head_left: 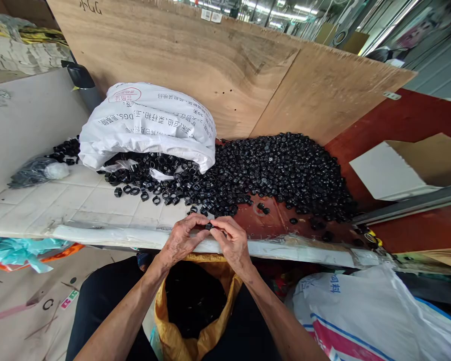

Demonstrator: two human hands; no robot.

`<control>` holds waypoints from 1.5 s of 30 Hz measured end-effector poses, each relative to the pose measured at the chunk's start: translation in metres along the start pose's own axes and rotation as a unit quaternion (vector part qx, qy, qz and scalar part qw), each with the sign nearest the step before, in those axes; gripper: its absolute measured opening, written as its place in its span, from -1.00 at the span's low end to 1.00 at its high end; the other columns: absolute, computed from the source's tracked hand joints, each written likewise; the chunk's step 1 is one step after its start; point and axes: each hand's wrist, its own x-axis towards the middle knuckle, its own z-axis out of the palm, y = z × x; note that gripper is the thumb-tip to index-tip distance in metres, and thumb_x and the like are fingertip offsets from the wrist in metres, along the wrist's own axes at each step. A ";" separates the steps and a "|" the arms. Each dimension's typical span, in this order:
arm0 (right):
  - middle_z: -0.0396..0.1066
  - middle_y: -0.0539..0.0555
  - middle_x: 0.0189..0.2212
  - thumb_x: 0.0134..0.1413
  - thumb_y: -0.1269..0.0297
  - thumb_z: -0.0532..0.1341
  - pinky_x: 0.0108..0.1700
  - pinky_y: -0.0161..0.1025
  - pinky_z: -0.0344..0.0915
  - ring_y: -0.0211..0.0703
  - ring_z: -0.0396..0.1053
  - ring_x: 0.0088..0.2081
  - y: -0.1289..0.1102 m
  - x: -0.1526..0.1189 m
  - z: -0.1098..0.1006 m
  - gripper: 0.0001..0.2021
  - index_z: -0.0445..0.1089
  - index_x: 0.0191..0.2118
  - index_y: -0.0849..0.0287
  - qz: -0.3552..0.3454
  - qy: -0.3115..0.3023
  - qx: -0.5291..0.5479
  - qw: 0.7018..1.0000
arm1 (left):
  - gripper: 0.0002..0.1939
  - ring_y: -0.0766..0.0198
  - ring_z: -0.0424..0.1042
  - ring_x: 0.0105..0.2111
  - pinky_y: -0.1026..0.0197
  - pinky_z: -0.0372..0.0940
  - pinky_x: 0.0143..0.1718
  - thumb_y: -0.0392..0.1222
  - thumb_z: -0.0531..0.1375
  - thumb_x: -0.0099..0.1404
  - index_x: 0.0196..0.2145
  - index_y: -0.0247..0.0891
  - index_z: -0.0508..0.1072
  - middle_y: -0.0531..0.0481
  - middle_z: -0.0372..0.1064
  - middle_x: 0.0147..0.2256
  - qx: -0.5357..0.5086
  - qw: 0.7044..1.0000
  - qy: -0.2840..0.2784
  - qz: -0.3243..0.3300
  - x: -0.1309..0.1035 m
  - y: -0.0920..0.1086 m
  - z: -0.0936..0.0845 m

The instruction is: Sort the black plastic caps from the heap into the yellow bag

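Note:
Between my two hands, just above the padded table edge, is a small black plastic cap or ring (209, 226). My left hand (186, 236) pinches its left side with thumb and forefinger. From the other side, my right hand (231, 240) grips it with thumb and fingers. Whether it is one part or two joined together cannot be made out. Beyond my hands lie a heap of open black rings (169, 175) on the left and a larger pile of small black caps (285, 170) on the right. Below my wrists, a yellow sack (161, 311) stands open between my legs.
A white printed woven bag (150, 118) spills rings onto the table. A plywood board (195, 65) walls off the back. At right are an open cardboard box (394, 168) and a metal bar (413, 204). A large white sack (353, 306) stands below the table.

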 end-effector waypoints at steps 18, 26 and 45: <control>0.31 -0.01 -0.60 0.42 0.08 0.14 -0.38 -0.25 0.21 -0.23 0.23 -0.53 0.002 0.002 0.003 -0.56 0.37 -0.52 0.13 -0.013 0.003 -0.162 0.987 | -0.88 0.19 0.53 -0.04 0.14 0.42 0.02 -0.22 0.26 0.46 -0.05 -0.19 0.51 -0.11 0.51 -0.07 -0.003 1.000 -0.016 0.011 0.001 0.005 -0.003; 0.34 0.00 -0.56 0.40 0.09 0.15 -0.33 -0.22 0.24 -0.17 0.27 -0.47 -0.008 -0.006 0.003 -0.62 0.38 -0.47 0.11 -0.019 -0.002 -0.168 0.986 | -0.89 0.18 0.53 -0.06 0.14 0.41 0.03 -0.18 0.28 0.45 -0.09 -0.19 0.52 -0.09 0.53 -0.10 -0.021 1.000 0.002 0.001 0.001 0.004 -0.002; 0.35 -0.08 -0.62 0.31 0.06 0.19 -0.50 -0.29 0.32 -0.19 0.35 -0.61 -0.042 -0.061 0.021 -0.78 0.37 -0.27 0.09 0.201 -0.029 0.041 0.978 | -0.88 0.13 0.54 -0.09 0.06 0.47 0.02 -0.14 0.26 0.43 -0.12 -0.15 0.56 -0.08 0.54 -0.13 -0.021 0.996 0.028 -0.087 -0.069 0.034 0.006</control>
